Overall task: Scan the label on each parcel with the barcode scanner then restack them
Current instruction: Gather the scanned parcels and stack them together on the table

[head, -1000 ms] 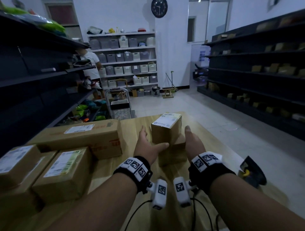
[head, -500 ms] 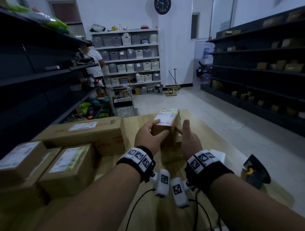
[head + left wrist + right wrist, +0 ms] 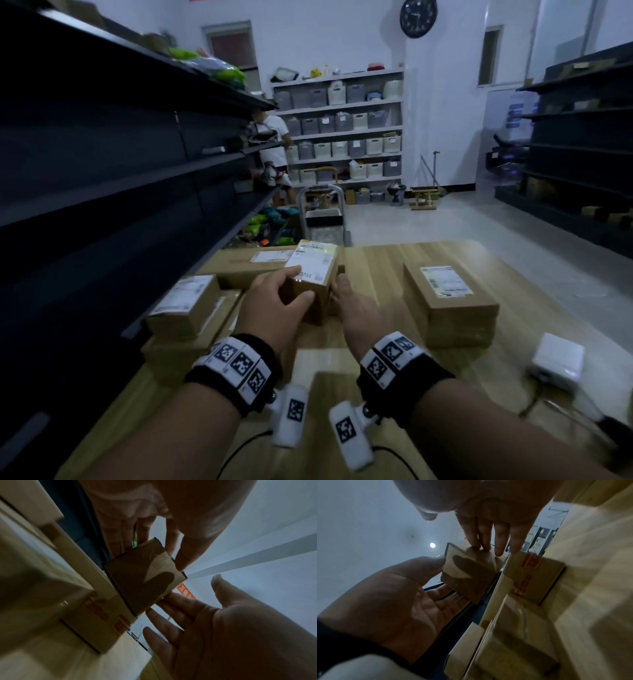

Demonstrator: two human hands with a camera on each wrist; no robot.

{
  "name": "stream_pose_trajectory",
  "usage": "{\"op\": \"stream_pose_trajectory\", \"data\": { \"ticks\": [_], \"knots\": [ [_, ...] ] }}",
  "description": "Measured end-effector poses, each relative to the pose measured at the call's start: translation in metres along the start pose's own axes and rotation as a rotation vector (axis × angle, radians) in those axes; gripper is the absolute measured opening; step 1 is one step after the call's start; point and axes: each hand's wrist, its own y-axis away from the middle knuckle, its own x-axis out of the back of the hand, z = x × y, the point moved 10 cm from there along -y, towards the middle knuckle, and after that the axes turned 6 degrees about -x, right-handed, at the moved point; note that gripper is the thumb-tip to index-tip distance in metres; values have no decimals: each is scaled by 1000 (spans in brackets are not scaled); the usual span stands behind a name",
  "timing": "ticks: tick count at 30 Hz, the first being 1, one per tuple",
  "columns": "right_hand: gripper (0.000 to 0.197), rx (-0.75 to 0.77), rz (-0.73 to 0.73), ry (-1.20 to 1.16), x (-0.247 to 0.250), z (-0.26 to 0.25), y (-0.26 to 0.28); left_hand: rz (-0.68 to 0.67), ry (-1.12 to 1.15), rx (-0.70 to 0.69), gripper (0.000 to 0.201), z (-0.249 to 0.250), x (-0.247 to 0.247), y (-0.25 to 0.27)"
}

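A small brown parcel [image 3: 320,284] with a white label on top is held up between my hands, just right of the left stack. My left hand [image 3: 301,283] grips it, thumb on the near face and forefinger by the label. In the right wrist view the left thumb [image 3: 436,561] presses one edge of the parcel [image 3: 471,574] with fingers underneath. My right hand [image 3: 339,291] stands against its right side, and its straight fingers [image 3: 498,543] touch the edge. From the left wrist the parcel [image 3: 144,580] shows its underside. A flat labelled parcel [image 3: 448,301] lies to the right.
Several labelled parcels [image 3: 185,308] and a long box [image 3: 246,270] are stacked at the left of the wooden table [image 3: 376,260]. A white device [image 3: 556,363] with cables sits at the right edge. Dark shelving [image 3: 102,171] lines the left. A person [image 3: 274,144] and a trolley [image 3: 323,219] stand beyond.
Both hands closed in on the small parcel and lifted it off the flat parcel. They have carried it left toward the stack, and the view has swung left.
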Motion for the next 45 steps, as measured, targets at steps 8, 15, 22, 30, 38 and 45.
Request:
{"op": "stream_pose_trajectory", "data": {
  "ticks": [8,15,22,30,38,45],
  "knots": [
    [70,-64,-169,-18,-122,-19,-4,-22,-298,75,66,-65,86,1],
    [59,-63,-201,27,-159,-29,-6,-38,-503,169,70,-102,111,6],
    [70,-36,-242,76,-167,-33,-8,-30,-470,164,60,-112,115,4],
    [56,-57,-137,-139,-110,-26,-11,236,-57,-94,24,-49,103,26],
    [66,-29,177,-107,33,-1,7,-10,322,1,22,-11,-16,48],
    [50,-79,485,-83,167,24,17,-228,475,165,31,0,-141,49]
  ]
}}
